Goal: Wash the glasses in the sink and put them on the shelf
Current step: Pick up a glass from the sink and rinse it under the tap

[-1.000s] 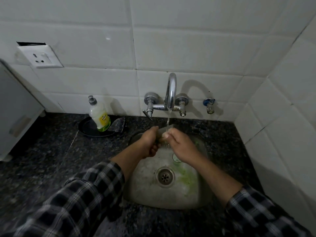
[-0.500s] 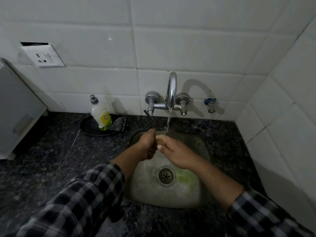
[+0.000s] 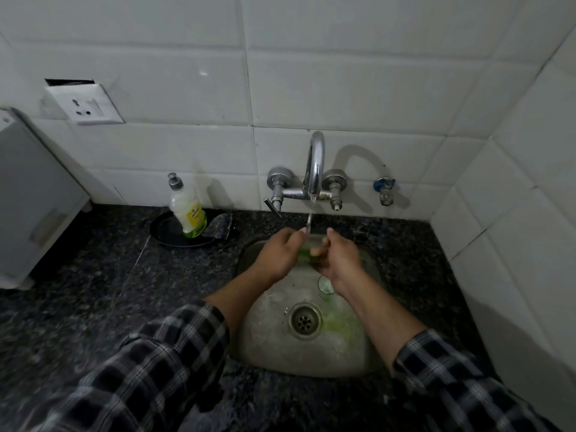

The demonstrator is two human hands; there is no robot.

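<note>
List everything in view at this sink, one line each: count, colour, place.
counter: one, dark speckled stone, around the basin
sink: one, steel with green residue, set in the counter
tap: one, chrome, on the wall, water running
held glass: one, clear with green smears, under the stream
second glass: one, clear, in the sink
valve: one, blue-capped, right of the tap
black dish: one, left of the sink
soap bottle: one, white and yellow-green, on the black dish
socket: one, white, upper left wall
white appliance: one, far left
left hand: grips the held glass
right hand: grips the held glass
sleeves: two, dark checked
</note>
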